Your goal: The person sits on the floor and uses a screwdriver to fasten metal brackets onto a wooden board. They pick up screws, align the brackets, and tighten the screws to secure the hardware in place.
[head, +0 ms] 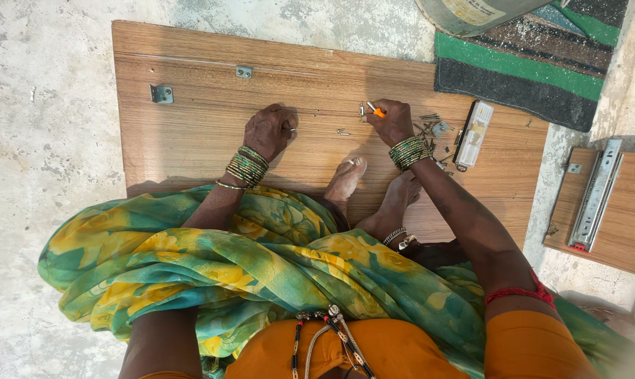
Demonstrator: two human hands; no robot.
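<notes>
I squat on a brown wooden board point(212, 133) that lies on a concrete floor. My left hand point(268, 130) rests fisted on the board, pinching a small metal piece, likely a screw, at its fingertips. My right hand point(390, 121) grips a small tool with an orange handle point(378, 111), its tip down on the board. A few loose screws point(343, 131) lie between my hands. Green bangles ring both wrists. My bare feet point(345, 180) stand on the board below my hands.
A pile of screws and small fittings point(433, 133) and a white rectangular pack point(473, 135) lie right of my right hand. Two metal brackets point(162, 94) sit on the board's far side. A striped mat point(535, 67) lies beyond. Another board with a drawer slide point(597, 196) is at right.
</notes>
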